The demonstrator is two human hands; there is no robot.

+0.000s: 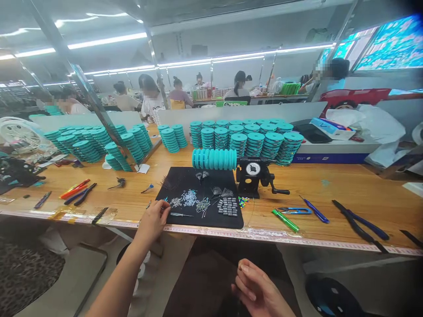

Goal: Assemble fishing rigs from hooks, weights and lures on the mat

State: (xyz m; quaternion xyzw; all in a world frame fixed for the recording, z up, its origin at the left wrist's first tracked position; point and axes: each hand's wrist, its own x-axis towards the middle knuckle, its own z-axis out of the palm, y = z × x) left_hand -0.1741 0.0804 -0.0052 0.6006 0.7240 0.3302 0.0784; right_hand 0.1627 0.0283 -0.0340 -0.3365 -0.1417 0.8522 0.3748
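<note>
from the head cam, the left hand (152, 222) sits at the near edge of a matte black rectangular mat (178, 185), thumb and fingertips close together beside a small heap of silvery beads (176, 202), but i can't tell if they're pinching anything that tiny. the right hand (256, 290) is lower down, past the near edge of the honey-coloured wooden workbench (330, 189), fingers loosely curled. nothing shows in it, but i can't be sure about its grip either. also on the mat are a pale blue bead pile (189, 198), a thin steel pin (181, 215), wispy dark feather tufts (220, 192) and neat rows of small dark grey blocks (227, 206). just far of the mat, a black hand-crank winder (253, 176) holds a long row of teal plastic spools (214, 159), with tall stacks of teal spools (264, 141) behind it. the main risk i'd see is the left hand working so close to those loose piles: one careless brush could mix them or knock beads off the mat. the pin could also prick a finger, and a bump to the winder could send spools into the stacks and topple them.
</note>
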